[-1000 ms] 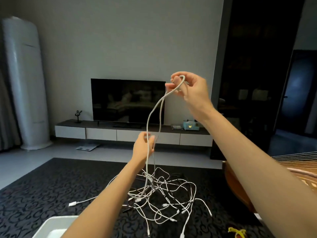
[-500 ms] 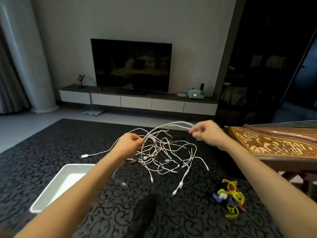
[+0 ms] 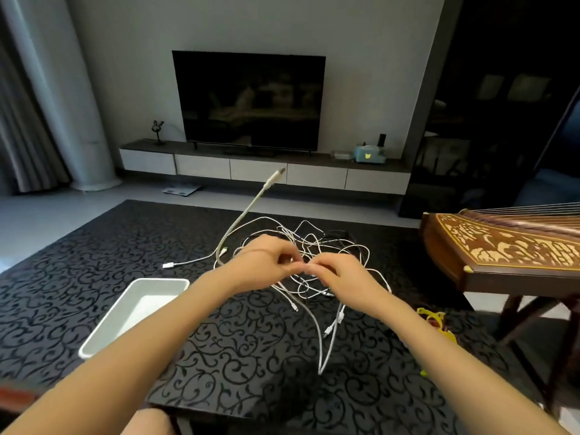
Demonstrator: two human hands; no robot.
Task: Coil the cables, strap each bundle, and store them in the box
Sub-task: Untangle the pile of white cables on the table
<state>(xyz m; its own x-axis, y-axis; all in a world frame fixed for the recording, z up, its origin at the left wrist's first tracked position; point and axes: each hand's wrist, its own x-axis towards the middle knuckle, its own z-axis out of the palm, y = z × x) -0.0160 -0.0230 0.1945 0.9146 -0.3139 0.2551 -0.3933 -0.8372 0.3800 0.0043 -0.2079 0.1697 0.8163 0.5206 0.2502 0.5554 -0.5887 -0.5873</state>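
A white cable (image 3: 239, 218) is pinched in curled fingers of the left hand (image 3: 263, 265) and right hand (image 3: 340, 276), right of the white box (image 3: 103, 337). Its hanging loop could be snagged by the cable tangle (image 3: 314, 243) beneath, and knots tightened.

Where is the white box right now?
Head view, lower left: the white box sits on the black patterned rug, left of the tangled cables.

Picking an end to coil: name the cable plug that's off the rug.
The plug raised before the TV cabinet; the others lie on the rug.
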